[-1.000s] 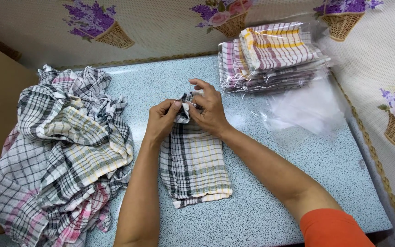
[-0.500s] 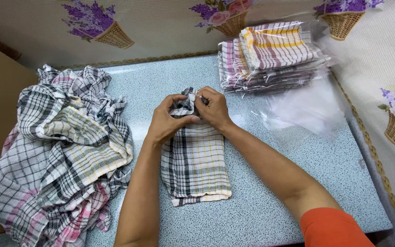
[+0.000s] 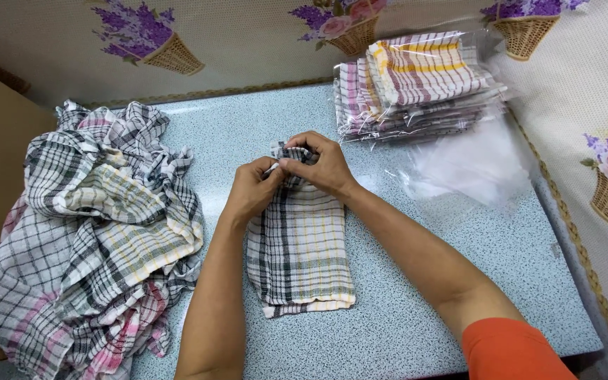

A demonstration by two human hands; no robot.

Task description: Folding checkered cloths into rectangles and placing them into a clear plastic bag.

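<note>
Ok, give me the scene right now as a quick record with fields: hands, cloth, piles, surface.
left hand: pinching the far edge of the folded checked cloth
right hand: pinching the same edge, touching the left
loose cloth pile: left of the hands
bagged cloth stack: far right, against the wall
empty clear bags: beside the stack
table: speckled pale blue

Both forearms are bare from wrist to elbow. An orange sleeve covers the right upper arm. The left hand and right hand wear no gloves.
</note>
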